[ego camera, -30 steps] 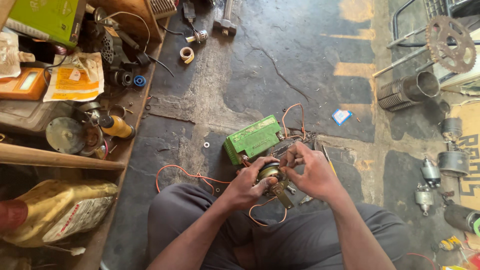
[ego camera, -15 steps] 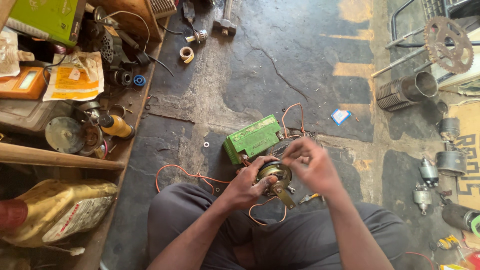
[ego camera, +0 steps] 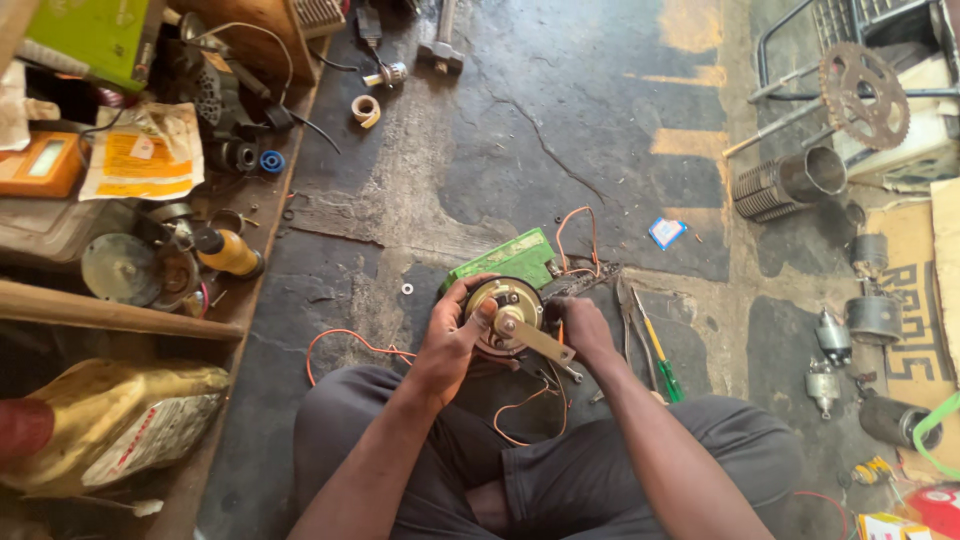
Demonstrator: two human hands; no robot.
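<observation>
Left hand (ego camera: 452, 345) wrapped narrow around the rim of a round brass-coloured horn unit (ego camera: 505, 315), thumb across its face; held above the lap, off the floor. Right hand (ego camera: 588, 332) just beside it, at the end of a flat metal bracket (ego camera: 540, 342) jutting from the unit's centre; grip there partly hidden, so impossible to tell whether pinching the bracket or only resting against it.

Probable risks: with only a one-sided hold on the rim, easy for the unit to twist and drop onto the concrete floor (ego camera: 560, 120), denting its face. Thumb close to the centre bolt, so a slip of the bracket likely to nip skin.

Under the grip, loose orange wires (ego camera: 350, 340) looping over the knee and floor: prone to snag on a wrist and tug at whatever terminal they join. Just beyond, a green box (ego camera: 505, 258), touching or nearly touching the unit. To the right of the grip, pliers (ego camera: 632, 325) and a green-handled screwdriver (ego camera: 660, 362) on the floor, close enough to be knocked by an elbow.
</observation>
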